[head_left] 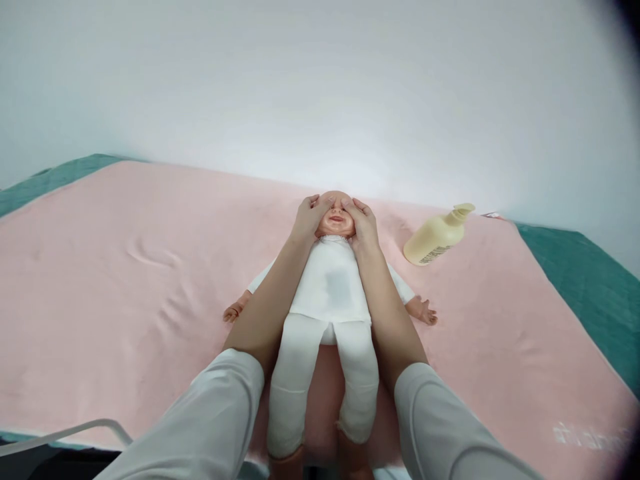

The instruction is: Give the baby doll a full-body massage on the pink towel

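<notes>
A baby doll (pixel 330 280) in a white top and white leggings lies on its back, head away from me and feet toward me. My left hand (pixel 311 217) cups the left side of its head, the thumb lying across the brow by the eye. On the other side my right hand (pixel 362 220) mirrors it, thumb near the doll's other eye and fingers around the side of the head. Both thumbs cover the doll's eyes in part; its mouth and chin show between my hands. The doll's arms stretch out sideways beyond my forearms.
A pale yellow pump bottle (pixel 434 239) stands to the right of the doll's head. Beneath everything spreads a pink blanket (pixel 125 280) over a green cover (pixel 580 280). A white wall (pixel 320 87) rises behind. A pale cable or tube (pixel 95 425) curves at the lower left.
</notes>
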A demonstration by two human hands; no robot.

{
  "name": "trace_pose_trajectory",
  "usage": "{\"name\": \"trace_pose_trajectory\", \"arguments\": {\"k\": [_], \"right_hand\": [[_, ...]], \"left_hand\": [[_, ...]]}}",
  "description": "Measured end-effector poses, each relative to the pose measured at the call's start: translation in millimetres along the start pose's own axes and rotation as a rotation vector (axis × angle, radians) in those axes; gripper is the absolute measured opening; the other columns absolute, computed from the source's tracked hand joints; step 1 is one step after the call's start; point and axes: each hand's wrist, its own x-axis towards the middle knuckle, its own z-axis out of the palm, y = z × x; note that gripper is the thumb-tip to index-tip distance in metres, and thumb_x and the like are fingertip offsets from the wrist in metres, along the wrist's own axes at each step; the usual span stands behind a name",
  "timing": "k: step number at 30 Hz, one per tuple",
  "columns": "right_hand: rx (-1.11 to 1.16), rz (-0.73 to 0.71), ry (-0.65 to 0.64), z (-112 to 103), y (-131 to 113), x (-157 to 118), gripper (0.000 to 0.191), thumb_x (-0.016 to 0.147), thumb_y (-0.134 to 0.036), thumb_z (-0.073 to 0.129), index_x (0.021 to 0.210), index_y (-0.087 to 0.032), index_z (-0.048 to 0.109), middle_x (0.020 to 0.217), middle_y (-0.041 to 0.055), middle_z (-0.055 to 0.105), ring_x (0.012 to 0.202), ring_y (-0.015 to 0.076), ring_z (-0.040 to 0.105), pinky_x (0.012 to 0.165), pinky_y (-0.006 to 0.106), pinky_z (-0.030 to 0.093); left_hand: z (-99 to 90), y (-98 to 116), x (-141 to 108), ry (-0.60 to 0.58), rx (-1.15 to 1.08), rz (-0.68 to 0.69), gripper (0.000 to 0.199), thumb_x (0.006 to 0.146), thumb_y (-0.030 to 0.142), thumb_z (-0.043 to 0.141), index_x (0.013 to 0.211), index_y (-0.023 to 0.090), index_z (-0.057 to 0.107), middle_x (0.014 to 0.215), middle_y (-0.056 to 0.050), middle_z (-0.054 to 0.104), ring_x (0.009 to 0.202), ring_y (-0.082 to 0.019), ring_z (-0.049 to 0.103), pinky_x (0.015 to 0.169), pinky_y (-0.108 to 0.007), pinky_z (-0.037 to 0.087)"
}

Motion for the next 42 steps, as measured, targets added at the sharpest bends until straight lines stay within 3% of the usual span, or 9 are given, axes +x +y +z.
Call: {"name": "trace_pose_trajectory", "arguments": {"k": [9, 20, 32, 42], "right_hand": [[-0.079, -0.021, 0.082, 1.6, 9.1, 7.4, 0.034, 0.062, -0.037, 0.079, 0.090, -0.024, 0.063, 0.092, 0.0012, 0.074, 0.091, 0.0173, 0.070, 0.083, 0.032, 0.061], [-0.133, -0.062, 0.057, 1.0, 5.6, 8.3, 0.031, 0.068, -0.037, 0.077, 0.093, -0.023, 0.064, 0.091, 0.0025, 0.074, 0.097, 0.0182, 0.068, 0.087, 0.033, 0.059], [0.002, 0.056, 0.122, 5.8, -2.0, 2.7, 0.025, 0.078, -0.026, 0.068, 0.100, -0.015, 0.062, 0.086, -0.0002, 0.072, 0.092, 0.0132, 0.067, 0.085, 0.030, 0.056], [0.096, 0.124, 0.142, 3.1, -8.0, 0.8, 0.018, 0.073, -0.020, 0.069, 0.090, -0.020, 0.064, 0.081, -0.0031, 0.070, 0.076, 0.0126, 0.068, 0.079, 0.029, 0.059]], "left_hand": [[0.7, 0.3, 0.6, 0.021, 0.042, -0.005, 0.049, 0.081, 0.026, 0.068, 0.127, 0.013, 0.054, 0.132, -0.018, 0.058, 0.117, -0.027, 0.063, 0.098, -0.035, 0.051], [-0.5, -8.8, 10.3, 0.001, 0.003, 0.001, 0.044, 0.082, 0.027, 0.067, 0.123, 0.016, 0.055, 0.128, -0.015, 0.060, 0.116, -0.024, 0.063, 0.096, -0.033, 0.052], [4.4, -7.2, 9.8, -0.012, -0.061, 0.001, 0.031, 0.086, 0.023, 0.057, 0.116, 0.015, 0.056, 0.120, -0.012, 0.064, 0.111, -0.021, 0.064, 0.100, -0.035, 0.050], [3.4, -9.1, 14.3, -0.022, -0.047, 0.017, 0.030, 0.088, 0.022, 0.054, 0.116, 0.014, 0.057, 0.124, -0.013, 0.063, 0.115, -0.023, 0.063, 0.101, -0.036, 0.049]]}}
